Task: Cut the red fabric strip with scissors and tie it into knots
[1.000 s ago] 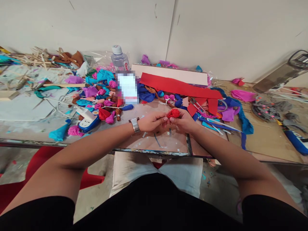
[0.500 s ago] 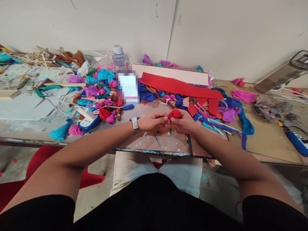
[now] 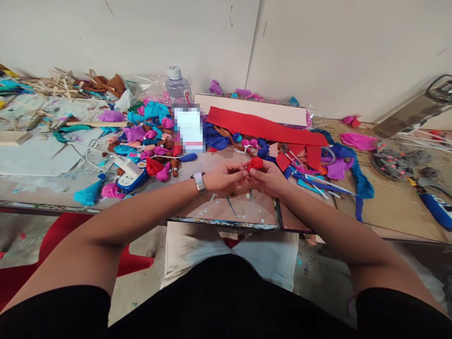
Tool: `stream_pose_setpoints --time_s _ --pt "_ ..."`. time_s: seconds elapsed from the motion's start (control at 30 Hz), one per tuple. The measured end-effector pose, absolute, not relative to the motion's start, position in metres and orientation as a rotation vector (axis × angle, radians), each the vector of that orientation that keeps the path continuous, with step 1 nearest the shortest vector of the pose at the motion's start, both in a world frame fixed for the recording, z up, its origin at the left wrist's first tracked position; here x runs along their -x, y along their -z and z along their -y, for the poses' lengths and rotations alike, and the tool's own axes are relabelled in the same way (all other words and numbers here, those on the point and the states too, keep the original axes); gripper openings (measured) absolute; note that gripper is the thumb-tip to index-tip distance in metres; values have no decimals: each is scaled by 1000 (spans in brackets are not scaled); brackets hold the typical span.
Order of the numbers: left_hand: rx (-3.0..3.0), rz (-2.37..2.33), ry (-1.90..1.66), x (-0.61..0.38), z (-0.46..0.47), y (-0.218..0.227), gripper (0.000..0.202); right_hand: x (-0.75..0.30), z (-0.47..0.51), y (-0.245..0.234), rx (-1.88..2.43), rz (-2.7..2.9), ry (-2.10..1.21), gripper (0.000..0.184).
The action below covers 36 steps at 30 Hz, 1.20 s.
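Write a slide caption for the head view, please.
Right hand holding a round, red, cloth-like rosette; left hand alongside.

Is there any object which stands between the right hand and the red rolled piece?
Nothing visible stands between them: the right hand holds the red rolled piece directly. The left hand is close beside it; whether it grips too is unclear. The long red strip lies farther back.

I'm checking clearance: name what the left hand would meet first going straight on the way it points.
Most likely the red bundle held in the right hand; the left hand may already touch it, but depth there is unclear.
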<state>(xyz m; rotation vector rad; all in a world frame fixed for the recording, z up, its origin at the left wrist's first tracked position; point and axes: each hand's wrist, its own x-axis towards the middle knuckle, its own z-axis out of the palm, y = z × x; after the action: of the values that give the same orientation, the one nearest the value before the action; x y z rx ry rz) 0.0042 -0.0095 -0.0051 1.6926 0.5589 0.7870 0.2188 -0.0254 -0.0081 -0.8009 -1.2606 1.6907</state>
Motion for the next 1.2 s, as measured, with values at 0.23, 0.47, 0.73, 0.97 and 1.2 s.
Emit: stream_pose_setpoints --time_s 0.23,0.47,0.73,0.97,1.2 --pt "-1736 -619 -801 -4 8 6 46 -217 26 6 849 1241 -1662 53" --pt "-1786 -692 -776 -3 8 9 38 -216 25 9 858 1252 -1615 50" --pt "-1617 -572 -745 -4 9 7 52 -219 23 14 824 1285 -1590 48" --pt "-1636 -584 -782 -3 8 6 49 -219 24 13 745 1313 -1597 43" --pt "-1520 -616 -910 -1 4 8 49 -220 22 15 775 1311 -1599 54"
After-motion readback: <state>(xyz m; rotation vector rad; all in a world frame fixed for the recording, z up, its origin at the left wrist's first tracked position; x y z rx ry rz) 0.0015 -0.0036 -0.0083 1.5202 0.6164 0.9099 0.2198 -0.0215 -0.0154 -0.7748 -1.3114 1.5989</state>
